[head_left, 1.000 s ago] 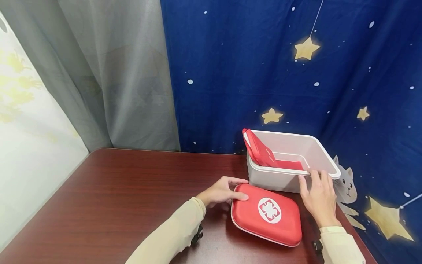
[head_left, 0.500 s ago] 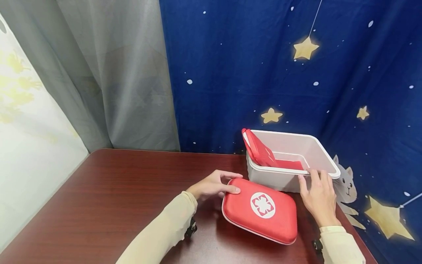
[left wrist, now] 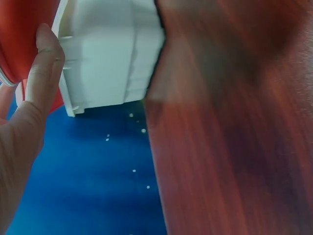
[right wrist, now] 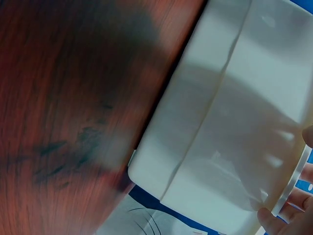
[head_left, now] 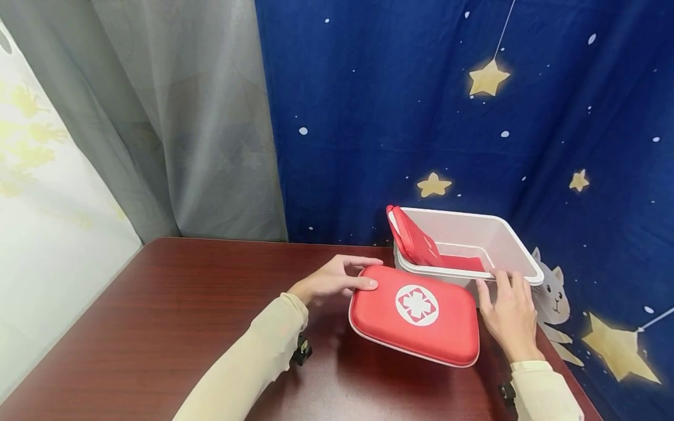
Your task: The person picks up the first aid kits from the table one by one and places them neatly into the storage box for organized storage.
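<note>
My left hand [head_left: 332, 280] grips the upper left corner of a red first-aid case [head_left: 447, 316], thumb on top and the other fingers at its far edge and underneath. The zipped case bears a white round emblem and is raised off the table, tilted, in front of a white plastic bin [head_left: 458, 225]. With my right hand [head_left: 508, 316] I hold the bin's front rim, fingertips over the edge and thumb against the outer wall [right wrist: 234, 122] in the right wrist view. In the left wrist view, the case [left wrist: 22, 34] overlaps the bin's opening.
Inside the bin a red pouch [head_left: 416, 240] leans on the left wall, its top above the rim, and a flat red piece [head_left: 466, 263] lies on the floor. A brown wooden table [head_left: 210, 304] extends left. Behind hang a starry blue curtain [head_left: 358, 128] and a grey one [head_left: 216, 134].
My left hand has lifted the first-aid case off the table and moved it slightly left, then up towards the bin's front. The right hand and the bin have stayed put.
</note>
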`<state>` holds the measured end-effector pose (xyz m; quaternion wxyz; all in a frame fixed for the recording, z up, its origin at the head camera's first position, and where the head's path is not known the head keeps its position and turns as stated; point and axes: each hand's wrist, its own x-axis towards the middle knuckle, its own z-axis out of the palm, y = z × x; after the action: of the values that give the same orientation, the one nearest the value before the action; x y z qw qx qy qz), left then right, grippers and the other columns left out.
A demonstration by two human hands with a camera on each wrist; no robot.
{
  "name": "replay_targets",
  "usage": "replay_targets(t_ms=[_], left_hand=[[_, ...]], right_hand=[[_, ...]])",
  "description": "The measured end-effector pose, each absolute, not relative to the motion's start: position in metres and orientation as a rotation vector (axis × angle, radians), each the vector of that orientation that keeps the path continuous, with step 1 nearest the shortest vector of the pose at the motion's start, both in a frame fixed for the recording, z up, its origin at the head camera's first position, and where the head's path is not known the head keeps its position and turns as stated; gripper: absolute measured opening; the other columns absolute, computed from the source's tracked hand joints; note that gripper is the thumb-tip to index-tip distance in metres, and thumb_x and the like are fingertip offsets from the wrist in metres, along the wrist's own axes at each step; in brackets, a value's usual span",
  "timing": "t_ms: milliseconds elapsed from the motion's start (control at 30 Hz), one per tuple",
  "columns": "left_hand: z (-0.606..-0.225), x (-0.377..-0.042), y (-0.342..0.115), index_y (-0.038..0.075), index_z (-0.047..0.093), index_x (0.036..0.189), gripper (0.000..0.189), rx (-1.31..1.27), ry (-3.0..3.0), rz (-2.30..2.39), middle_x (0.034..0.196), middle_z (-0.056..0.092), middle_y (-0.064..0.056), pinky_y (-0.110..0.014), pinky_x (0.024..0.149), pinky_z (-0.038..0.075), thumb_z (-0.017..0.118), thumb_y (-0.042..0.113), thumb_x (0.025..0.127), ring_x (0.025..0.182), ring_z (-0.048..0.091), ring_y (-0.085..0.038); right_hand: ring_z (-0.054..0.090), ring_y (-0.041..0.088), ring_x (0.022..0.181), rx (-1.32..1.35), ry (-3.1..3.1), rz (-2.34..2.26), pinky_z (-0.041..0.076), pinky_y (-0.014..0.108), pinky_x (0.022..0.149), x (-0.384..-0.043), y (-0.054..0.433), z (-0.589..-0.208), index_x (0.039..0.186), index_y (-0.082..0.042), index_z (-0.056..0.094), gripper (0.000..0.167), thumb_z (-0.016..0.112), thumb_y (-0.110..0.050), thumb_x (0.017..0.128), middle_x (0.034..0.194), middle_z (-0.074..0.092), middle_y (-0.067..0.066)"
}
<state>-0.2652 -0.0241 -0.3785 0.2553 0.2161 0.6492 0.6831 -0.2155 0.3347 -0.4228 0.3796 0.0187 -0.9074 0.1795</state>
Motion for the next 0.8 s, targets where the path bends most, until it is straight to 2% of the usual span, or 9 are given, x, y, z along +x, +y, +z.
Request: replay_targets(t_ms=[400, 800], left_hand=[[-0.354, -0.272, -0.031, 0.006, 0.053, 0.144, 0.058, 0.625, 1.743, 1.965, 0.127, 0.064, -0.018, -0.050, 0.082, 0.057, 0.072, 0.010, 0.089, 0.102, 0.070, -0.031], [-0.341, -0.278, -0.028, 0.004, 0.050, 0.145, 0.058, 0.543, 1.729, 2.112, 0.126, 0.062, -0.021, -0.048, 0.084, 0.056, 0.069, 0.007, 0.090, 0.096, 0.072, -0.032]], right_hand=[[0.047, 0.043, 0.105, 0.058, -2.307, 0.471, 0.044, 0.066, 0.077, -0.215, 0.336, -0.424, 0.119, 0.002, 0.059, 0.034, 0.068, -0.015, 0.091, 0.111, 0.051, 0.025], [0.047, 0.044, 0.105, 0.062, -2.283, 0.476, 0.043, 0.066, 0.075, -0.216, 0.336, -0.425, 0.116, 0.002, 0.060, 0.031, 0.067, -0.010, 0.088, 0.111, 0.052, 0.024]])
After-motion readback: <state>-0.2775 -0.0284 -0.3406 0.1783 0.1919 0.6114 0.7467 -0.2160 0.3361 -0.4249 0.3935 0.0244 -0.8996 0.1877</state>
